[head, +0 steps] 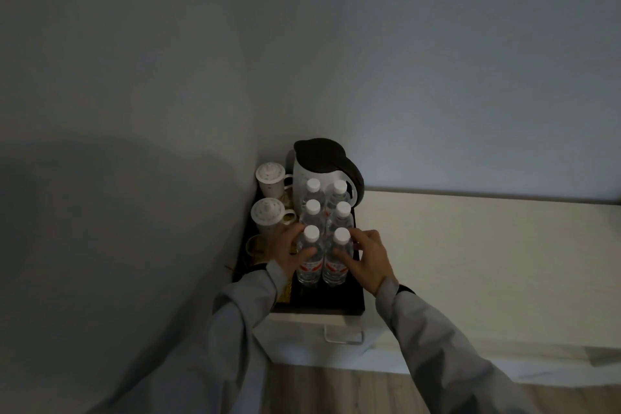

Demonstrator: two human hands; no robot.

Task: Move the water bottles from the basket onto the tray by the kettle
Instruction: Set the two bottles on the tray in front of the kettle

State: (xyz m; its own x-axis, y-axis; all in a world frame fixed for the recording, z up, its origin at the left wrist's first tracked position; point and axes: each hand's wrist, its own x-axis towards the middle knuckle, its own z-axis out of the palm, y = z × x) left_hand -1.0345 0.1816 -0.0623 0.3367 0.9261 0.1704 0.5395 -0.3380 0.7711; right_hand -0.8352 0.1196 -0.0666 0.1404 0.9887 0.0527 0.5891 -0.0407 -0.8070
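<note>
While four bottles (313, 208) stand paired before kettle (322, 166), left hand (285, 250) curls fingers round near-left bottle (307, 267), right hand (369, 259) round near-right bottle (335, 267): likely squaring final pair at front edge of tray (336, 301).

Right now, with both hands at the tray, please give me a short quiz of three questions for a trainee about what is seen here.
1. How many water bottles stand on the black tray?
2. True or false: the kettle stands nearer to the person than the bottles do.
3. Which bottles do the left hand and the right hand hold? A: the back pair. B: the middle pair. C: the front pair.
Key: 1. Six. 2. False, it stands behind them, by the wall. 3. C.
</note>
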